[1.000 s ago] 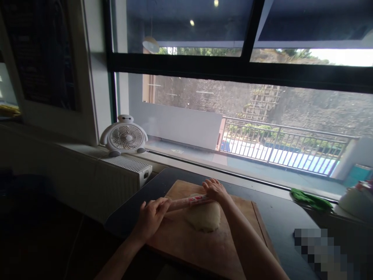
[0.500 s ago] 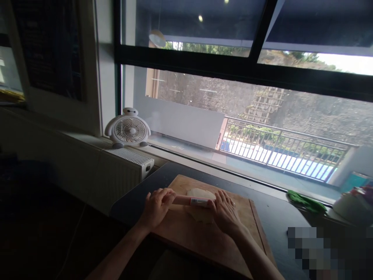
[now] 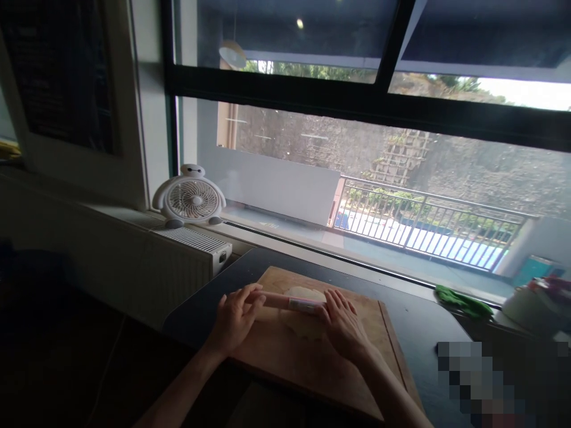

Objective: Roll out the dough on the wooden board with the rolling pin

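Note:
A wooden rolling pin [image 3: 276,300] with a pale label lies across a flat sheet of pale dough [image 3: 306,328], which shows both beyond it and on the near side. My left hand [image 3: 238,312] is curled over the pin's left end, thumb toward the middle. On the right end rests my right hand [image 3: 341,318], its fingers reaching over the pin and its thumb against the label. Under the dough is a wooden board [image 3: 307,374] with a strip along its right edge. The pin's two ends are hidden by my hands.
The board stands on a dark table [image 3: 196,303] by a large window. A white fan [image 3: 194,199] sits on the sill beside a radiator [image 3: 187,255]. At the right are a green cloth [image 3: 464,302] and a white container [image 3: 529,309]. A blurred patch covers the lower right.
Both hands and the rolling pin have moved slightly away from me over the dough, so more dough shows on the near side. The camera view has shifted a little to the right.

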### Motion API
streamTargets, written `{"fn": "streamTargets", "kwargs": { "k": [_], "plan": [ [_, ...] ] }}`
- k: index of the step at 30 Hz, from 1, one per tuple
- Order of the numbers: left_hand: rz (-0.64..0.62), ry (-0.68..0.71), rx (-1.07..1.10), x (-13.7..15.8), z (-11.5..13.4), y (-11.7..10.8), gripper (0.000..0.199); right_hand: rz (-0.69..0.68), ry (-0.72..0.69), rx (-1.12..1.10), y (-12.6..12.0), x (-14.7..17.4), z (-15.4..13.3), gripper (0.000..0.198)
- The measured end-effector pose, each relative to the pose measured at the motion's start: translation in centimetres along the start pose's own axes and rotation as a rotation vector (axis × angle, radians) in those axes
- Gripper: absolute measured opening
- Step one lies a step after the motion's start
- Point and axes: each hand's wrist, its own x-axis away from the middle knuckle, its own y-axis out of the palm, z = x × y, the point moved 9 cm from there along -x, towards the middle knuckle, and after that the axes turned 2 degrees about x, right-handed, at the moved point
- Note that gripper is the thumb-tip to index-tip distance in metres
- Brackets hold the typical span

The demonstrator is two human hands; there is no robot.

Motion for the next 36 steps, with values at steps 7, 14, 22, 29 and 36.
{"fn": "streamTargets", "kwargs": {
  "k": [7, 14, 22, 29, 36],
  "plan": [
    [0.049, -0.004, -0.014, -0.1, 0.6, -0.8, 0.03, 0.021, 0.031, 0.041, 0.7, 2.1, 0.0, 0.066],
    [-0.024, -0.031, 0.019, -0.3, 0.1, -0.4, 0.034, -0.047, 0.084, -0.024, 0.0, -10.4, -0.3, 0.047],
    [0.003, -0.017, 0.006, 0.0, -0.1, -0.2, 0.03, 0.031, 0.009, 0.008, -0.5, -2.6, -0.4, 0.052],
    [0.033, -0.017, 0.009, 0.0, 0.2, -0.4, 0.032, 0.084, -0.006, 0.047, 1.1, 4.7, -0.3, 0.068],
    [-0.055, -0.061, -0.007, -0.1, -0.9, 0.2, 0.035, -0.02, 0.025, -0.021, -0.2, -7.8, -0.6, 0.044]
  ]
}}
